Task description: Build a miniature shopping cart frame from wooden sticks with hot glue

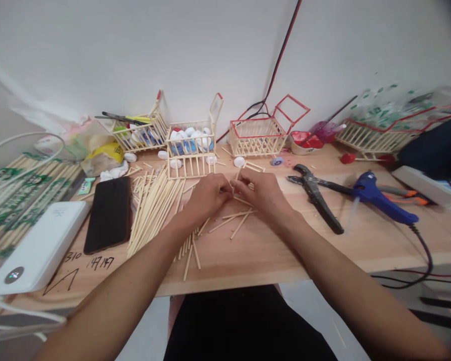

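Note:
My left hand (206, 194) and my right hand (261, 190) meet at the middle of the wooden table (270, 250), fingers pinched together round short wooden sticks (236, 181). A few cut sticks (235, 220) lie loose under and in front of my hands. To the left of my left hand lies a long bundle of chopstick-like sticks (152, 210). Just behind my hands stands a small stick-built cart (191, 145) filled with white and blue bottle caps.
A black phone (108, 213) and a white power bank (39, 248) lie at the left. Black cutting pliers (317, 198) and a blue glue gun (379, 198) lie at the right. More stick carts, one red-trimmed (261, 131), line the wall. Packs of chopsticks (18, 195) fill the far left.

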